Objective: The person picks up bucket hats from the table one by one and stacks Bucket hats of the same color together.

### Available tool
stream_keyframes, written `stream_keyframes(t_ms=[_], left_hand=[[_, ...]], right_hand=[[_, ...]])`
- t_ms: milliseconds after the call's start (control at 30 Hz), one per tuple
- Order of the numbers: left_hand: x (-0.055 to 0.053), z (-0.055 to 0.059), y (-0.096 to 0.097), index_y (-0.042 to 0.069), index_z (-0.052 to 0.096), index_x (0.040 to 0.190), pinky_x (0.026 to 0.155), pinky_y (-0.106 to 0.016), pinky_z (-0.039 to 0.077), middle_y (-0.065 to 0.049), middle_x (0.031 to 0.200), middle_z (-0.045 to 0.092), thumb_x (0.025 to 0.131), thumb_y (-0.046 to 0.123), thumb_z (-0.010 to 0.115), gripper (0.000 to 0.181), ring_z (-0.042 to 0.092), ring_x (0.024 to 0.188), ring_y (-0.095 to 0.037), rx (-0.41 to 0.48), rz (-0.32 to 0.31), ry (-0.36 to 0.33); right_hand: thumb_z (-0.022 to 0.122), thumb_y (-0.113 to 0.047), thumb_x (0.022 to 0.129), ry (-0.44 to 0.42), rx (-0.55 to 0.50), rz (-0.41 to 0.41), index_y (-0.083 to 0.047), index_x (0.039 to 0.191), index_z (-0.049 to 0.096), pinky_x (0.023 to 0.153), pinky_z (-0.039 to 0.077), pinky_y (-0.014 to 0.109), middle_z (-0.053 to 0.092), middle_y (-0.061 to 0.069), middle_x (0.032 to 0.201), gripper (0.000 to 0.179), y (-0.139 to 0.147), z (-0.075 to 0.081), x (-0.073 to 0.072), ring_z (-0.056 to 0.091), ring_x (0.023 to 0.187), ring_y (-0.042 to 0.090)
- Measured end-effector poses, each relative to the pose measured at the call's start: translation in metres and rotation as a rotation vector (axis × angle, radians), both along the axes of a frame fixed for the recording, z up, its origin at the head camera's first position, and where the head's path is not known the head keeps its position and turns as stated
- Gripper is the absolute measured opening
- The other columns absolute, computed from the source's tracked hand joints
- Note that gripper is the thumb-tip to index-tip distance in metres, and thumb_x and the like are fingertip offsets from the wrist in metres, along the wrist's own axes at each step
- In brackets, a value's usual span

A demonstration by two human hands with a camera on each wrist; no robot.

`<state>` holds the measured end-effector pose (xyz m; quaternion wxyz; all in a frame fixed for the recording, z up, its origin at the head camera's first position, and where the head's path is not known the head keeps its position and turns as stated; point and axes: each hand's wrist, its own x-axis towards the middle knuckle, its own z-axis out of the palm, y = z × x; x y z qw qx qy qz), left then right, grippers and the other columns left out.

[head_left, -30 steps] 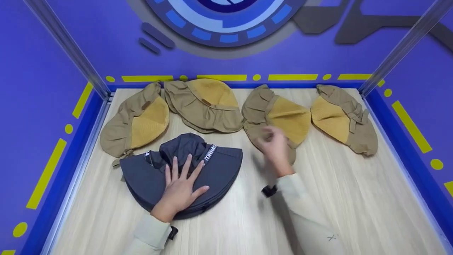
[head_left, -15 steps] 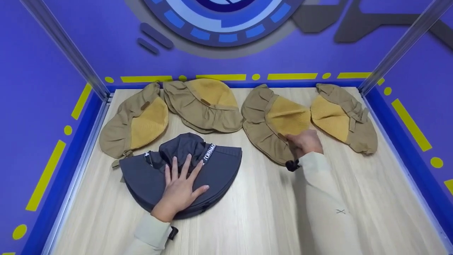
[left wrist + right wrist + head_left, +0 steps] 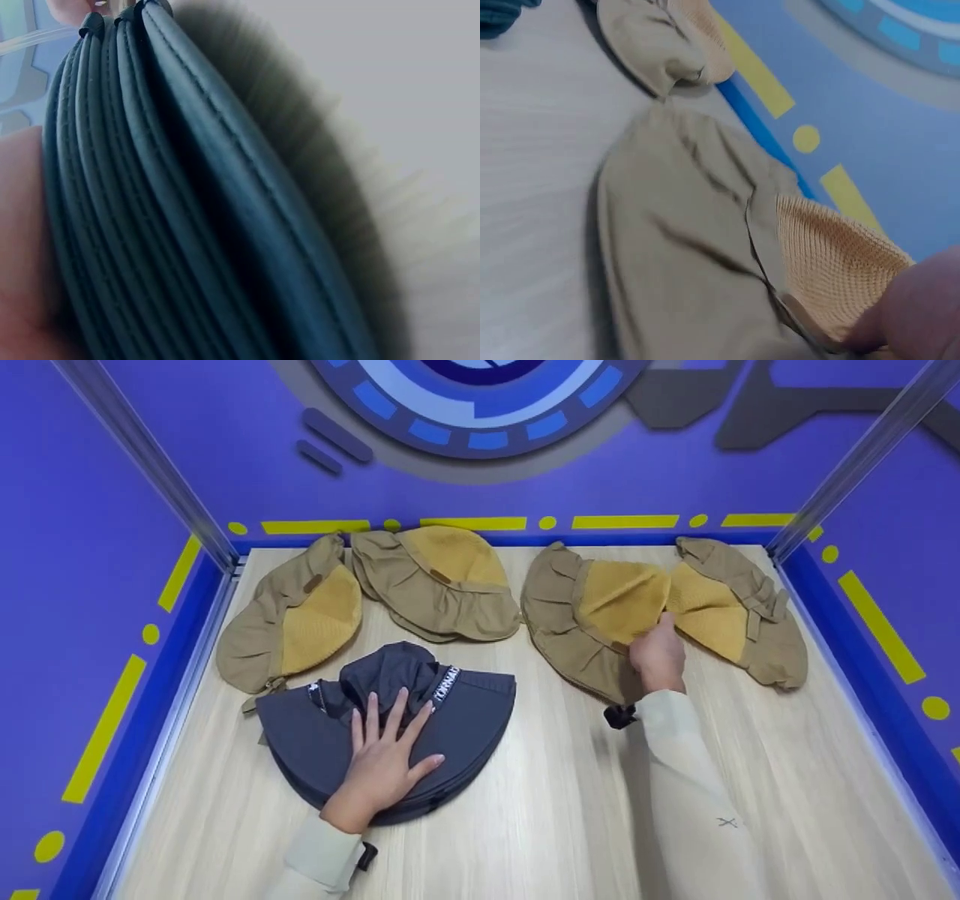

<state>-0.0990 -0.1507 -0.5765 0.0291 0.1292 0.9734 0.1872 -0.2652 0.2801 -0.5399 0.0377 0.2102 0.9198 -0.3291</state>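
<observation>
My left hand (image 3: 382, 772) lies flat, fingers spread, on a stack of folded dark grey bucket hats (image 3: 465, 727) with a lettered band. In the left wrist view, several brims (image 3: 172, 202) are layered together. My right hand (image 3: 660, 656) pinches the lower right side of a folded tan and mustard sun hat (image 3: 622, 592), third from the left in the back row. The right wrist view shows that hat's wide tan brim (image 3: 682, 247) and ribbed crown (image 3: 832, 262), with part of the hand at the lower right corner. The fingertips are partly hidden.
Three similar tan and mustard hats lie along the back: one far left (image 3: 322, 622), one left of centre (image 3: 457, 562), one far right (image 3: 705, 607) beside the pinched hat. Blue panels (image 3: 480, 502) with metal corner posts enclose the light wood table (image 3: 525, 825).
My right hand has moved right and taken hold of the third tan hat's lower side. That hat has shifted slightly right and its crown has spread. My left hand stays on the dark stack.
</observation>
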Motion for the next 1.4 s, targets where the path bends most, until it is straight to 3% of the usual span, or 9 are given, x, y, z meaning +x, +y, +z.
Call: stream_keyframes(t_ms=[267, 500, 600, 733, 933, 1067, 1167, 1300, 1400], left_hand=[[0.001, 0.001, 0.0, 0.031, 0.027, 0.163, 0.12, -0.074, -0.002, -0.014, 0.173, 0.008, 0.097, 0.067, 0.05, 0.078, -0.004, 0.155, -0.055, -0.064, -0.006, -0.029], [0.001, 0.001, 0.0, 0.029, 0.03, 0.162, 0.118, -0.075, -0.001, -0.016, 0.172, 0.013, 0.097, 0.065, 0.053, 0.078, -0.001, 0.154, -0.057, -0.024, -0.018, 0.014], [-0.001, 0.012, 0.0, 0.027, 0.034, 0.161, 0.118, -0.076, 0.0, -0.016, 0.172, 0.015, 0.096, 0.062, 0.058, 0.077, 0.001, 0.154, -0.058, -0.012, -0.015, -0.022], [-0.008, 0.035, 0.001, 0.028, 0.037, 0.159, 0.12, -0.075, 0.003, -0.016, 0.171, 0.019, 0.095, 0.054, 0.065, 0.075, 0.004, 0.154, -0.056, -0.025, 0.0, -0.11], [-0.024, 0.079, 0.012, 0.028, 0.036, 0.159, 0.121, -0.074, 0.008, -0.02, 0.167, 0.026, 0.095, 0.046, 0.07, 0.074, 0.011, 0.154, -0.055, -0.07, 0.004, -0.137], [-0.04, 0.103, 0.024, 0.024, 0.036, 0.159, 0.122, -0.07, 0.012, -0.021, 0.165, 0.029, 0.096, 0.048, 0.067, 0.074, 0.014, 0.154, -0.053, -0.042, -0.066, -0.06], [-0.059, 0.116, 0.033, 0.022, 0.035, 0.16, 0.124, -0.066, 0.014, -0.02, 0.165, 0.03, 0.098, 0.048, 0.064, 0.073, 0.017, 0.155, -0.049, 0.03, -0.111, 0.041], [-0.084, 0.127, 0.046, 0.017, 0.028, 0.162, 0.127, -0.06, 0.014, -0.018, 0.167, 0.027, 0.102, 0.043, 0.061, 0.073, 0.016, 0.157, -0.042, 0.15, -0.13, 0.198], [-0.1, 0.131, 0.056, 0.014, 0.024, 0.163, 0.128, -0.058, 0.012, -0.015, 0.17, 0.022, 0.104, 0.043, 0.057, 0.073, 0.014, 0.158, -0.039, 0.233, -0.125, 0.32]], right_hand=[[0.044, -0.017, 0.103, 0.349, 0.108, 0.002, -0.012, 0.135, 0.047, 0.074, 0.047, 0.061, 0.067, 0.031, 0.102, 0.032, -0.01, 0.012, 0.001, 0.064, 0.09, 0.052], [0.053, -0.029, 0.107, 0.71, 0.125, 0.16, -0.017, 0.13, 0.062, 0.078, 0.05, 0.061, 0.074, 0.024, 0.104, 0.027, -0.01, 0.032, 0.009, 0.07, 0.093, 0.048], [0.057, -0.024, 0.106, 0.845, 0.124, 0.253, -0.016, 0.127, 0.065, 0.075, 0.052, 0.057, 0.075, 0.02, 0.103, 0.024, -0.008, 0.043, 0.013, 0.072, 0.088, 0.042], [0.062, -0.014, 0.103, 0.979, 0.141, 0.359, -0.012, 0.125, 0.067, 0.069, 0.054, 0.052, 0.076, 0.017, 0.102, 0.023, -0.003, 0.059, 0.021, 0.072, 0.082, 0.035], [0.068, -0.001, 0.095, 1.066, 0.162, 0.482, -0.01, 0.122, 0.069, 0.063, 0.051, 0.037, 0.077, 0.012, 0.1, 0.029, 0.001, 0.08, 0.036, 0.072, 0.078, 0.026], [0.072, 0.002, 0.091, 1.136, 0.111, 0.56, -0.008, 0.116, 0.072, 0.062, 0.046, 0.031, 0.077, 0.011, 0.095, 0.027, 0.002, 0.09, 0.046, 0.068, 0.073, 0.021], [0.069, -0.015, 0.098, 1.198, 0.073, 0.621, -0.006, 0.108, 0.074, 0.063, 0.046, 0.029, 0.076, 0.01, 0.09, 0.015, 0.004, 0.095, 0.05, 0.063, 0.068, 0.02], [0.058, -0.042, 0.104, 1.244, 0.05, 0.678, -0.005, 0.099, 0.075, 0.066, 0.047, 0.02, 0.075, 0.009, 0.085, 0.042, 0.008, 0.098, 0.054, 0.062, 0.066, 0.017], [0.057, -0.046, 0.103, 1.242, 0.016, 0.713, -0.003, 0.096, 0.075, 0.07, 0.046, 0.01, 0.074, 0.01, 0.082, 0.047, 0.012, 0.099, 0.056, 0.063, 0.07, 0.007]])
